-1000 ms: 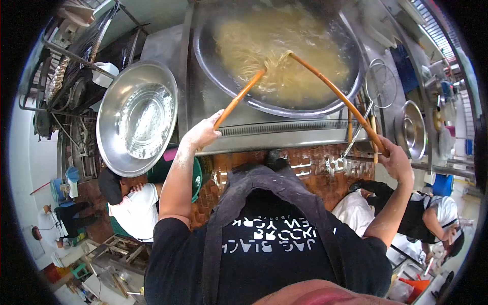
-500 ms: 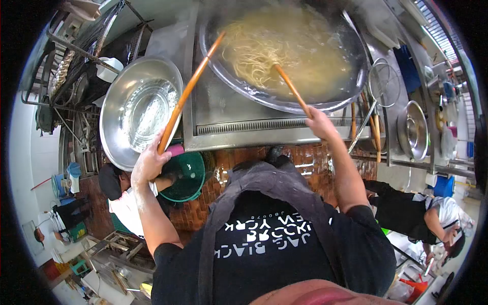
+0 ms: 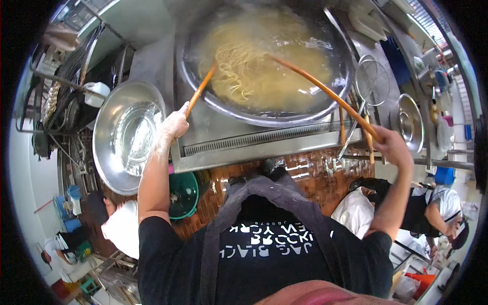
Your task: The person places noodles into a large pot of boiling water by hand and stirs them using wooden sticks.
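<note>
A big metal pot (image 3: pixel 264 121) holds cloudy, steaming water, with a mass of pale noodles (image 3: pixel 236 68) at its left side. My left hand (image 3: pixel 175 123) is closed around a wooden stick (image 3: pixel 202 89), whose far end meets the noodles. Closed on the lower end of a second wooden stick (image 3: pixel 330 94) is my right hand (image 3: pixel 392 145), out past the pot's right edge. This stick slants across the rim, its far end at the water near the middle of the pot. Steam blurs both tips.
Left of the stove stands a large metal basin (image 3: pixel 107 137). A wire strainer (image 3: pixel 373 84) and a metal bowl (image 3: pixel 413 124) lie right. A green bucket (image 3: pixel 190 185) sits on the tiled floor. People are nearby: one in white (image 3: pixel 122 229) left, another (image 3: pixel 437 208) right.
My left hand has moved forward and right, bringing its stick's tip down to the noodles. My right hand has swung out to the right, so more of its stick shows. The view has shifted slightly.
</note>
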{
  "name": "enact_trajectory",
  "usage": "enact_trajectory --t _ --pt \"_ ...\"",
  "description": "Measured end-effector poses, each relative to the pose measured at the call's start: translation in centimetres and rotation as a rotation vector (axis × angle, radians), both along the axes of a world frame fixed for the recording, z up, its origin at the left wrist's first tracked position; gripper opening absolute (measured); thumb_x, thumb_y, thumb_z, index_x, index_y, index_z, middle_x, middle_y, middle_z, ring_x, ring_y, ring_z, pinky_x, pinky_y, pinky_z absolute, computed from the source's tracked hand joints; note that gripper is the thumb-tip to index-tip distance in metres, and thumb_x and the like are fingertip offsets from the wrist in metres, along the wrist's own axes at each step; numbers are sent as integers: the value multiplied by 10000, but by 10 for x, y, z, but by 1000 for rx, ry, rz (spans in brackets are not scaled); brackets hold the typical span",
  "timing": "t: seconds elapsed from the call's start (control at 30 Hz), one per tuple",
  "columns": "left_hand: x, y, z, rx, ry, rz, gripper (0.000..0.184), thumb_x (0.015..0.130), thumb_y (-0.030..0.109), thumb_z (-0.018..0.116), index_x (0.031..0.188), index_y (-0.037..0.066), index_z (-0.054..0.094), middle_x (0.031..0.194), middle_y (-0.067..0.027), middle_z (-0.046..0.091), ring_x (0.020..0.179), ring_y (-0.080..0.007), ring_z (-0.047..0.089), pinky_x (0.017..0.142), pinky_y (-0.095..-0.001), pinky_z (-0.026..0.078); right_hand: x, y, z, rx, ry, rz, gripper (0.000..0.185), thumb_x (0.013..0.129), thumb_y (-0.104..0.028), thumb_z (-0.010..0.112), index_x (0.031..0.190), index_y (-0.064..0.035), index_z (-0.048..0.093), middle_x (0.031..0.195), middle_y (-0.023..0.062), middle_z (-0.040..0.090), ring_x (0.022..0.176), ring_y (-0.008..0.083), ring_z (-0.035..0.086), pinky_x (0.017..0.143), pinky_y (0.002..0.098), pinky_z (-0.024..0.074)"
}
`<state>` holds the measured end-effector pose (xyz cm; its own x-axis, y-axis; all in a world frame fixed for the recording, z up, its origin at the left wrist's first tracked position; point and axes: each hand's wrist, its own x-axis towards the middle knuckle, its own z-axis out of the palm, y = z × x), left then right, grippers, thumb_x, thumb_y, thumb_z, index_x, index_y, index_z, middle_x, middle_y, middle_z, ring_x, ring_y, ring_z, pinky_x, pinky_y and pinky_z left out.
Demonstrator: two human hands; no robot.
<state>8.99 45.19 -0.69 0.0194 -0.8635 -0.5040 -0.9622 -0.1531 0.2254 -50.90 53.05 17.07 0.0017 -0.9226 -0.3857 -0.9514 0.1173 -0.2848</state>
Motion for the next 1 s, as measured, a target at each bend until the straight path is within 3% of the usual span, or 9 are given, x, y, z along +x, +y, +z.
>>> enact_trajectory --t 0.03,0.07,0.13,0.23,0.3,0.4,0.53,0.73,1.0 --pt "2 -14 -21 -57 -37 -110 753 830 47 472 1545 102 242 1019 -275 677 896 -414 673 783 -491 516 -18 13 19 -19 25 26 617 763 13 671 1360 -90 552 794 42 561 744 117 522 725 278 467" --pt "-2 -27 -32 -43 -60 -179 741 840 50 469 1543 82 237 1001 -271 679 868 -408 673 764 -487 516 -30 22 36 26 100 -52 615 755 -31 685 1348 -143 567 932 242 629 784 296 621 798 350 487" --pt "-9 -52 -52 -10 -108 -312 720 861 55 463 1540 42 225 964 -262 682 811 -396 673 727 -480 516 -36 36 63 1 175 -130 619 762 -27 704 1353 -141 558 1007 246 644 893 360 656 835 365 490" --pt "-36 -95 -83 35 -2 -169 760 817 0 470 1538 114 257 1054 -280 671 924 -411 674 802 -485 522 -58 26 58 -45 239 -112 590 781 -70 702 1346 -154 553 1018 242 660 964 400 648 839 447 495" --pt "-49 -116 -104 -157 -27 -290 613 919 72 439 1501 -16 269 886 -236 693 780 -380 681 684 -483 519 -80 9 29 -70 294 -54 560 803 -101 692 1340 -156 544 990 240 667 972 420 636 830 493 493" --pt "-88 -151 -91 -115 -27 -242 587 912 70 434 1477 -20 304 895 -242 692 808 -384 685 692 -486 521 -70 -51 -12 94 471 -53 446 900 -130 561 1343 -108 508 990 256 660 961 419 640 849 494 499" --pt "-105 -201 -115 -72 167 -64 661 861 31 436 1505 22 290 994 -263 684 882 -393 682 773 -470 528 -76 -140 -124 61 417 32 198 929 -130 506 1115 -66 484 902 238 660 867 435 651 749 554 500" --pt "-139 -238 -68 -72 -8 -195 629 894 52 391 1514 42 286 1032 -267 678 903 -395 677 791 -473 523 -49 -261 -236 -65 212 174 194 952 -116 425 1095 -5 493 925 249 666 919 427 654 794 536 505" --pt "-166 -272 -93 -176 2 -228 512 976 200 393 1457 25 368 1072 -273 669 982 -406 658 839 -490 513 49 -346 -250 -179 102 240 196 902 -69 437 1061 6 525 930 279 666 911 452 651 784 540 504"
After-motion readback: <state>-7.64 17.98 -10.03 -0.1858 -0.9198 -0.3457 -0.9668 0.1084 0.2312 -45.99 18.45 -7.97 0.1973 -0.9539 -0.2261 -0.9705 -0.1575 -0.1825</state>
